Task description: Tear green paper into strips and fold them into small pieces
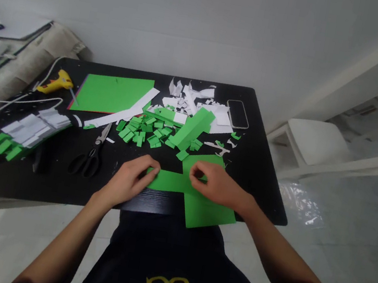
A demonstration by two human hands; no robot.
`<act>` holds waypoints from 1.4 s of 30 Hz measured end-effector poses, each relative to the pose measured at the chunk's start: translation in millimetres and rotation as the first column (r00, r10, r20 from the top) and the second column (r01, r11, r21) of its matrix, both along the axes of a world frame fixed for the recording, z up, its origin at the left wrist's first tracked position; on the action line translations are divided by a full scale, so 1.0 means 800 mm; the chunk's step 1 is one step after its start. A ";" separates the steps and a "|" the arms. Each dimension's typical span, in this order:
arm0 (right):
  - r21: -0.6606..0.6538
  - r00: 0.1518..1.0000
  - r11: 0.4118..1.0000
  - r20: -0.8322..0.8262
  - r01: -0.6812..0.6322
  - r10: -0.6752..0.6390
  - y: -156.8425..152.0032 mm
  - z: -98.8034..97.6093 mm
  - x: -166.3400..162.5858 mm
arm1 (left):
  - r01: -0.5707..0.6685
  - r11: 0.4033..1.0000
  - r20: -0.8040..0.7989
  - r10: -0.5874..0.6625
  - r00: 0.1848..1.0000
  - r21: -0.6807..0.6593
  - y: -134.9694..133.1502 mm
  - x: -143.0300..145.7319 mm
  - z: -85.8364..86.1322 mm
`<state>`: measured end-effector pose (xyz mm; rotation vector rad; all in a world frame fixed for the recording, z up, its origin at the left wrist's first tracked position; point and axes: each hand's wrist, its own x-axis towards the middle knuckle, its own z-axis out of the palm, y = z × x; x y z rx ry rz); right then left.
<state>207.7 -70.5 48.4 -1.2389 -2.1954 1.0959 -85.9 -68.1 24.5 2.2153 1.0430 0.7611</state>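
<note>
A green paper strip (169, 181) lies near the table's front edge. My left hand (135, 177) is closed with thumb and fingers on its left end. To the right, my right hand (216, 184) has its fingers curled in a pinch above a larger green paper sheet (207, 213); what it holds, if anything, is hidden. That sheet hangs slightly over the front edge, and the strip's right end meets it. Just beyond my hands lies a pile of small folded green paper pieces (147, 130), with a long green strip (191, 127) across its right side.
Black-handled scissors (87, 162) lie left of my left hand. Further left are a stacked white and green paper piece (32, 131) and a yellow glue gun (56, 81) with a cord. Behind are green sheets (113, 94), white scraps (191, 95) and a phone (237, 114).
</note>
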 end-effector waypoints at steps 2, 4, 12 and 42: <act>-0.023 0.999 0.999 0.028 0.029 -0.029 -0.001 0.003 0.024 | -0.042 0.999 -0.014 0.042 0.999 -0.004 0.003 -0.014 0.000; -0.045 0.995 0.996 0.060 0.077 -0.074 -0.004 0.006 0.045 | -0.086 0.996 -0.025 0.086 0.996 -0.010 0.004 -0.026 -0.001; -0.020 0.967 0.967 0.034 0.253 -0.252 -0.009 0.002 0.067 | -0.174 0.984 -0.017 0.174 0.985 -0.039 0.003 -0.040 0.001; -0.715 0.425 0.664 -0.543 0.218 -0.724 -0.010 -0.048 -0.012 | 0.043 0.937 0.451 0.126 0.883 -0.346 -0.039 0.029 -0.008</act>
